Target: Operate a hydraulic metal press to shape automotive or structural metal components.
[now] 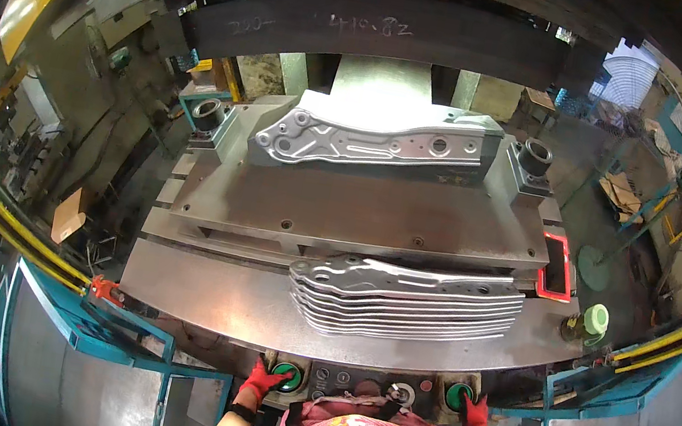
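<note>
Red-gloved, my left hand (264, 378) and right hand (474, 411) each press flat on a round green button (287, 375) (459, 395) — gripping nothing. Stamped silver sheet-metal bracket (375, 145) lies on the grey die block (342, 204), long axis left-to-right — wide end left.

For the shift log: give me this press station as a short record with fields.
left hand: red glove on the left green button
right hand: red glove on the right green button
die: one formed metal part lying on the lower die block
stack: pile of the same metal parts on the press table
between buttons: small control panel
</note>
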A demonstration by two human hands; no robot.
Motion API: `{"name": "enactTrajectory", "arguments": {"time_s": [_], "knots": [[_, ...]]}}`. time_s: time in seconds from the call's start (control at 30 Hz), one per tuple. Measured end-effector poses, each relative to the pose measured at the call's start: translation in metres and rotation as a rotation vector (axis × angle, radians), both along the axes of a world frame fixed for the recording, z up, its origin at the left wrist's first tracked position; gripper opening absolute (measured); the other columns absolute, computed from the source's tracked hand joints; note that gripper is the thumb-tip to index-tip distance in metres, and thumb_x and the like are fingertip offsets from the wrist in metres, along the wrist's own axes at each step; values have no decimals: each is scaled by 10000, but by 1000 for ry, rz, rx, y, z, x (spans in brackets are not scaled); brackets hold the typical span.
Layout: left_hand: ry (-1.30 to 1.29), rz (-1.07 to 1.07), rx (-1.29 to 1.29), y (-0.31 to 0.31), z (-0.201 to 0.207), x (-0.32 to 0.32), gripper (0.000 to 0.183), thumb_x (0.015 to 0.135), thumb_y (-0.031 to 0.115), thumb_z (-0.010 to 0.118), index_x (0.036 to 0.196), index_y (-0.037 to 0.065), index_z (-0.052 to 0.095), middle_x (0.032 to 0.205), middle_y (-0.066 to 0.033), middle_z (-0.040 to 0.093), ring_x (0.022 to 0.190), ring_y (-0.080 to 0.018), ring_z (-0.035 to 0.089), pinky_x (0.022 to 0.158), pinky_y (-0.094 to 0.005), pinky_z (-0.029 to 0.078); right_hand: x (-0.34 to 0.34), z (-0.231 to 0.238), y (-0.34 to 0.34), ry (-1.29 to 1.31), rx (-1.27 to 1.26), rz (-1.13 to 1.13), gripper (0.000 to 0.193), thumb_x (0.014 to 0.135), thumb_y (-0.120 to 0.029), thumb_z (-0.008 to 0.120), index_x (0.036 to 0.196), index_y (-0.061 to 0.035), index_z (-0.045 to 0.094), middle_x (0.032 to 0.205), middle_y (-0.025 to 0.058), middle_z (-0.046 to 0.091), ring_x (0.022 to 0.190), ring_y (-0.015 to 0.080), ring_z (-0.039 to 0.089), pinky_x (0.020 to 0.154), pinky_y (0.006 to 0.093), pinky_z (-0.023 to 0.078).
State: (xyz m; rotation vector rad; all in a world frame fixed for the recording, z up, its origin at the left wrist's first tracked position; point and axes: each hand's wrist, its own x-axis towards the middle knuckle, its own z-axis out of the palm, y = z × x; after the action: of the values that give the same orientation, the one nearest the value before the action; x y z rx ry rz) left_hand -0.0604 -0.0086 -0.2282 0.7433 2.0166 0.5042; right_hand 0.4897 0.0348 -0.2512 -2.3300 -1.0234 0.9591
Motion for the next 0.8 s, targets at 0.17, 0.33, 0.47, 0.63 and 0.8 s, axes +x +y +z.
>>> {"name": "enactTrajectory", "arguments": {"time_s": [0.17,0.33,0.47,0.63,0.8], "knots": [[-12,99,-115,-12,-10,-8,1356,454,430,866,1375,-60,0,1374,-232,293,1262,-257,330,1006,-335,330,30,-61,9,206,28,91,1030,648,-562,681,1340,57,234,1267,290,414,1188,365,420,964,387,368],[-218,79,-72,20,-2,10,1365,432,379,887,1383,-39,0,1361,-216,318,1237,-244,359,984,-330,353,85,-109,-5,325,55,2,1055,615,-463,760,1339,75,212,1274,256,423,1163,303,457,932,360,402],[-217,43,14,-12,-21,-13,1471,328,512,867,1384,-29,-2,1418,-239,194,1324,-286,221,1053,-356,271,-4,21,6,475,107,-3,1076,576,-414,794,1337,78,215,1245,249,456,1135,284,483,909,355,423],[12,-30,-41,2,-22,-5,1461,299,495,876,1377,-40,48,1402,-241,233,1310,-299,252,1046,-364,293,13,-19,5,-49,1,75,1109,524,-446,796,1335,66,240,1197,251,506,1110,330,510,898,370,438],[104,1,-26,-1,-23,-6,1426,286,453,890,1365,-52,105,1375,-242,289,1280,-308,309,1029,-361,321,-2,3,7,-79,-46,79,1141,502,-483,784,1347,48,230,1193,254,506,1112,341,505,912,375,432]]}}
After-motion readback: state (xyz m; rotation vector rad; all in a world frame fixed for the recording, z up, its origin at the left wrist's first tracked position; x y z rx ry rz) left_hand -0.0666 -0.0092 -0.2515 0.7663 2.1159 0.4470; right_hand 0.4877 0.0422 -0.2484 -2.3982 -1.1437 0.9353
